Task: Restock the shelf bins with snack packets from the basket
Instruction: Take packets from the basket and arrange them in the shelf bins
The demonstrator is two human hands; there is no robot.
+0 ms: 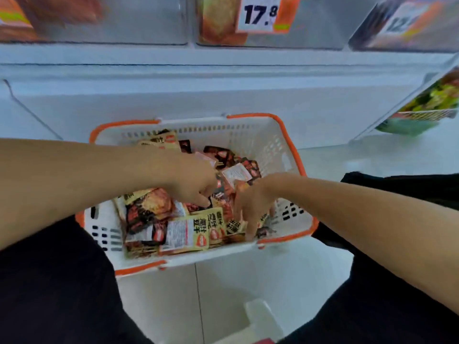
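A white basket (268, 142) with orange rim and handles sits on the floor between my knees. It holds several snack packets (183, 232) in brown, yellow and white. My left hand (196, 184) reaches into the middle of the pile, fingers curled down among the packets. My right hand (250, 207) is in the basket's right side, fingers spread downward into the packets near the front rim. Motion blur hides whether either hand actually grips a packet. Clear shelf bins (139, 23) stand above.
A bin (310, 28) with a 17.8 price tag holds orange-brown packets at top centre. Another tagged bin (409, 26) is at top right. A wire rack (434, 105) with green packets slants at right. White shelf base lies behind the basket; my dark-trousered legs flank it.
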